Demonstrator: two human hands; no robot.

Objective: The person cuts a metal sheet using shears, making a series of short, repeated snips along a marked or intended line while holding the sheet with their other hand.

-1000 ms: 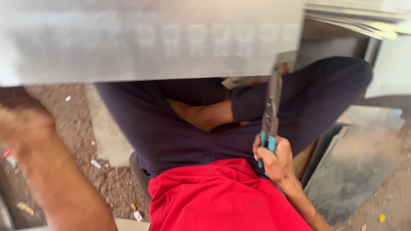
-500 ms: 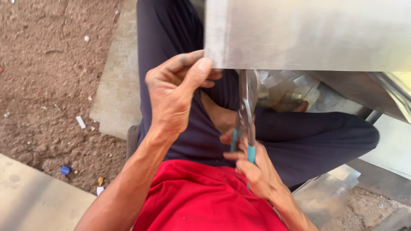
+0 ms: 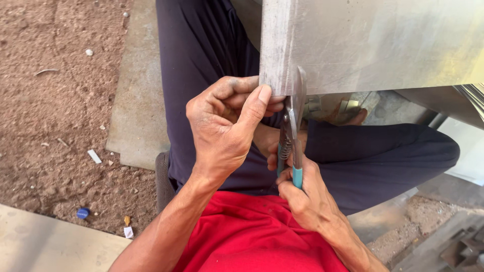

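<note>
Hands had closed in on the lower edge of a metal sheet (image 3: 373, 40), held up over the lap of a seated person in a red shirt (image 3: 252, 236) and dark trousers (image 3: 201, 45). Half a second before, the left hand (image 3: 227, 121) gripped the sheet's corner from farther off and the snips (image 3: 292, 126) hung just beneath the edge; a second before, that arm was swung wide to the left and the tool pointed up well clear of the metal. By this moment the left hand's thumb and fingers were pinched together on the sheet's bottom corner, and the right hand (image 3: 307, 196) was clamped around the teal handles, with the blades standing upright and their tips overlapping the edge just beside the left thumb. Whether the blades had bitten into the metal could not be told. The shift suggested the sheet had been steadied and the cutter lined up at its edge.

Beneath lay reddish-brown dirt ground (image 3: 50, 100) strewn with small scraps and a blue bottle cap (image 3: 83, 213). A flat grey slab (image 3: 138, 100) rested beside the person's leg, a pale board (image 3: 45, 247) filled the lower left corner, and more sheet metal showed at right.
</note>
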